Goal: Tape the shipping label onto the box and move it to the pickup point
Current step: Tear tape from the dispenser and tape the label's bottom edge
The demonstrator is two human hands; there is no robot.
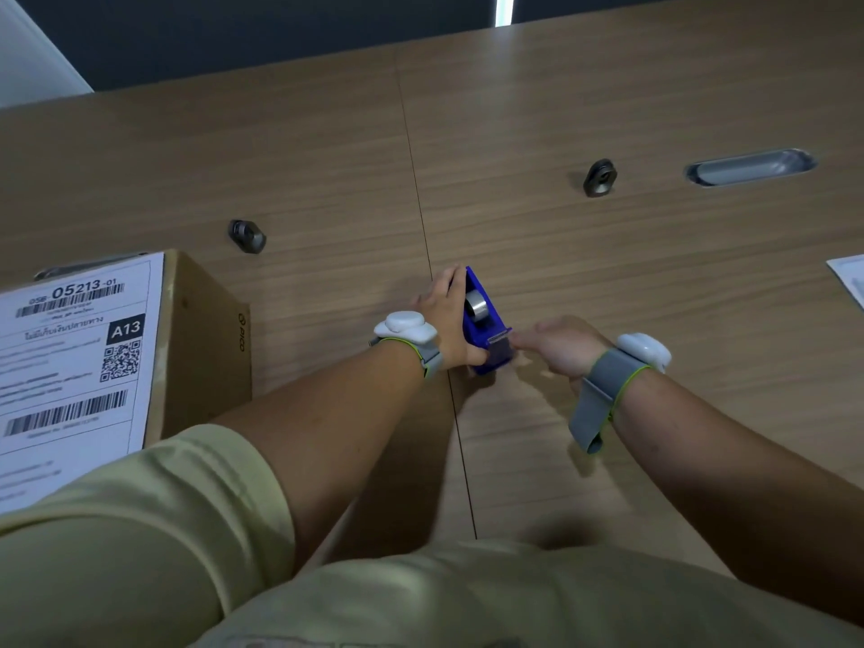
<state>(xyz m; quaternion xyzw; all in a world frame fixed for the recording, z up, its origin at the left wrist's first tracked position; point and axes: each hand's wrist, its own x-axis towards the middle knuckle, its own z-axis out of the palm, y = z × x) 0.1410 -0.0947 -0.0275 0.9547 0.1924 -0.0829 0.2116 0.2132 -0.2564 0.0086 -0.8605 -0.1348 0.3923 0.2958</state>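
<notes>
A brown cardboard box [205, 329] stands at the left of the wooden table, with a white shipping label [70, 367] lying on its top. In the middle of the table sits a blue tape dispenser [486, 320] with a roll of tape in it. My left hand [444, 320] grips the dispenser's left side. My right hand [556, 343] is at the dispenser's cutter end, fingertips pinched there; whether they hold the end of the tape is too blurred to tell.
Two dark metal fittings [248, 236] [600, 176] are set into the table [608, 254]. A grey cable slot [750, 167] lies at the back right. A white sheet [848, 278] pokes in at the right edge. A seam runs down the table's middle.
</notes>
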